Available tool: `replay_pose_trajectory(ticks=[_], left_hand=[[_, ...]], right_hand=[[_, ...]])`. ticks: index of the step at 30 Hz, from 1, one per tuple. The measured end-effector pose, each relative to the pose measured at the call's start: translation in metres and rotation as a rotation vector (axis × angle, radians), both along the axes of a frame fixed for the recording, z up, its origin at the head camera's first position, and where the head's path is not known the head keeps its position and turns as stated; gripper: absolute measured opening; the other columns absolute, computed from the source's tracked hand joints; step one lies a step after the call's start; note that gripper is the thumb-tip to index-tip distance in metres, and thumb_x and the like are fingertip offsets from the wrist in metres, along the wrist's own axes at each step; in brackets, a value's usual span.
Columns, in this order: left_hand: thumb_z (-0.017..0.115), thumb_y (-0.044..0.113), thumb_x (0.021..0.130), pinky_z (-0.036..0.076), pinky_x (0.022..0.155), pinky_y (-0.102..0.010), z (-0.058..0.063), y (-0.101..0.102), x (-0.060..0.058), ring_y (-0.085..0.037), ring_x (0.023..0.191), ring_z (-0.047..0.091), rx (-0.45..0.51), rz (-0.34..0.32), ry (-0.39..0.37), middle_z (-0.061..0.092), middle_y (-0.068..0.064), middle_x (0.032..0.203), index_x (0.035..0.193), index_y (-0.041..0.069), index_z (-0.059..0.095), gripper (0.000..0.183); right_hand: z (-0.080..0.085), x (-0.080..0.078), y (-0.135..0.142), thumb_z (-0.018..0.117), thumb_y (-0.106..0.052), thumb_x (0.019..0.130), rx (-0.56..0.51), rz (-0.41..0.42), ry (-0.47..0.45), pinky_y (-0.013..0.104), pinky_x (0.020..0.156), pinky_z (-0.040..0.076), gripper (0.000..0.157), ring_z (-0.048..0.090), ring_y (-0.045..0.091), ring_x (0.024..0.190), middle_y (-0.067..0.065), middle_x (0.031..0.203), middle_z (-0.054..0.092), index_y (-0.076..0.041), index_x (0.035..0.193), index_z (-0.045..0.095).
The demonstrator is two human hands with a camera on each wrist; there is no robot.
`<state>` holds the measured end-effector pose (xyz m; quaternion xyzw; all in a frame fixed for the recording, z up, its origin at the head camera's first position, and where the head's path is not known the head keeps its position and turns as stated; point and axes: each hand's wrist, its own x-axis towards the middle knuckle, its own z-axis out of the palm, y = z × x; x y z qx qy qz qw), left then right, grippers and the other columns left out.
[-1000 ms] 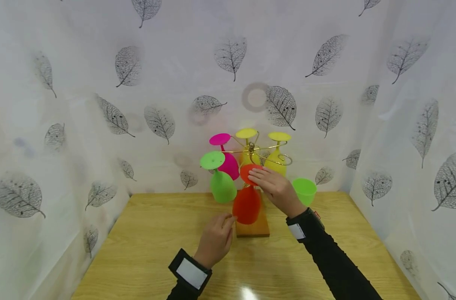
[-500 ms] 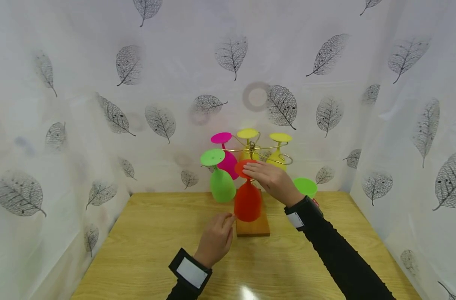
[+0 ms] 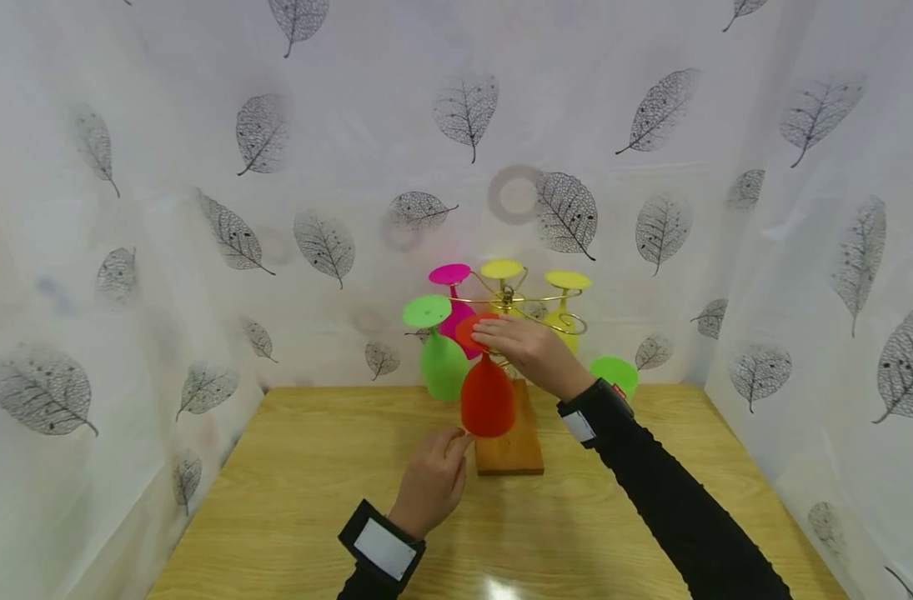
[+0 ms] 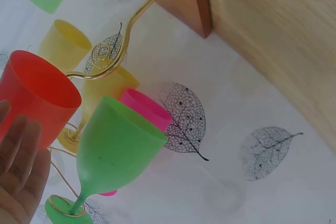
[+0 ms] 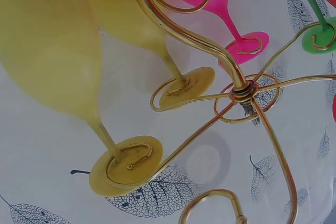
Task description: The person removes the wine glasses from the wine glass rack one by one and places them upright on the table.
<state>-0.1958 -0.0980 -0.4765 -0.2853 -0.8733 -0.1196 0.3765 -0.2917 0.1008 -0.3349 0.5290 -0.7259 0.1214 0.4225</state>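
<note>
An upside-down red goblet (image 3: 488,398) hangs in front of a gold wire rack (image 3: 507,297). My right hand (image 3: 534,350) holds its foot from the right, fingers laid across the top and the thumb hidden. Below left, my left hand (image 3: 429,479) has its fingertips right at the goblet's rim. The left wrist view shows that hand's fingers (image 4: 21,153) extended along the red bowl. A green goblet (image 3: 444,367) hangs upside down from the rack just left of the red one. Behind are a magenta goblet (image 3: 456,312) and yellow goblets (image 5: 126,14), their feet caught in the wire curls.
The rack's wooden base (image 3: 510,450) stands on the light wood table (image 3: 336,467). A green cup (image 3: 615,375) is behind the right wrist. A free wire curl (image 3: 572,323) points right. White leaf-printed sheeting (image 3: 381,100) surrounds the table at the back and sides.
The right hand and the red goblet's foot have shifted left and slightly up, and the bowl has risen a little with them. The left hand has stayed nearly in place.
</note>
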Motion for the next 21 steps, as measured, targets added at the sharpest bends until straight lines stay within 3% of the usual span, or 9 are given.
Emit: replay_pose_trajectory(ticks=[9,17,21], left_hand=[[0.074,0.008,0.074,0.055,0.081,-0.03,-0.003,-0.002,0.0,-0.019,0.093,0.063,-0.006,0.016,-0.011,0.064,-0.006,0.102,0.107,0.009,0.066,0.034],[0.073,0.007,0.074,0.055,0.079,-0.03,-0.004,0.002,-0.002,-0.019,0.09,0.063,-0.008,-0.012,0.019,0.063,-0.006,0.101,0.108,0.009,0.066,0.035],[0.075,0.006,0.071,0.055,0.078,-0.028,-0.004,0.004,-0.002,-0.018,0.089,0.062,-0.002,-0.017,0.023,0.063,-0.005,0.1,0.108,0.009,0.067,0.037]], right_hand=[[-0.001,-0.013,0.009,0.074,0.002,0.071,-0.052,-0.055,-0.088,0.037,0.084,0.055,0.038,0.068,0.025,0.098,0.012,0.106,0.071,-0.003,0.109,0.07],[-0.006,-0.013,0.03,0.073,0.001,0.071,-0.088,-0.065,-0.077,0.042,0.087,0.054,0.037,0.068,0.026,0.097,0.012,0.104,0.072,-0.002,0.108,0.07],[-0.009,-0.008,0.042,0.061,-0.012,0.086,-0.107,-0.052,-0.056,0.044,0.086,0.054,0.024,0.068,0.026,0.096,0.012,0.103,0.072,-0.002,0.107,0.07]])
